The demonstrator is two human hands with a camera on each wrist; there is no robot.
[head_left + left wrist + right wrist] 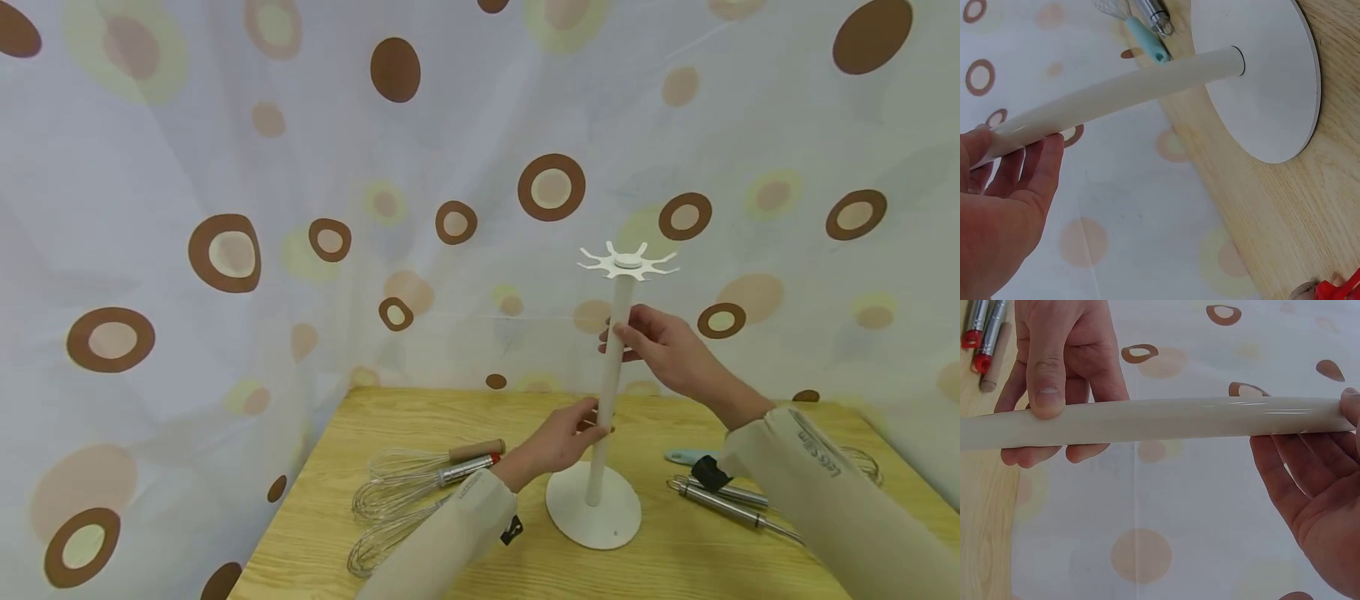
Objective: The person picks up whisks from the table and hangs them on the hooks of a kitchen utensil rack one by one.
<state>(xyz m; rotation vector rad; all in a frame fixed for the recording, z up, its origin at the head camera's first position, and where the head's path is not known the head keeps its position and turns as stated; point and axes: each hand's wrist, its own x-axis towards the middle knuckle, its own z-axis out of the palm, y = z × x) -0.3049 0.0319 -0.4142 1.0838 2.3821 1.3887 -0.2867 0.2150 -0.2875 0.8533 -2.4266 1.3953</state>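
A white stand with a round base (577, 525), a tall pole (613, 367) and a disc of radiating hooks (627, 263) on top stands upright on the table. Around the lower part of the pole, thumb and fingers of my left hand (558, 437) hold on. Higher up, below the hooks, my right hand (671, 346) grips the same pole, thumb in front and fingers behind. In the left wrist view the left hand (1007, 200) pinches the pole above the base (1272, 100). Both the left hand (1069, 353) and right hand (1329, 500) show in the right wrist view.
Left of the stand lie several wire whisks (397, 496), one with a wooden handle (477, 451). To its right are metal-handled utensils (720, 504) and a teal handle (686, 456), partly behind my right sleeve. A dotted curtain (465, 125) hangs behind the wooden table (300, 533).
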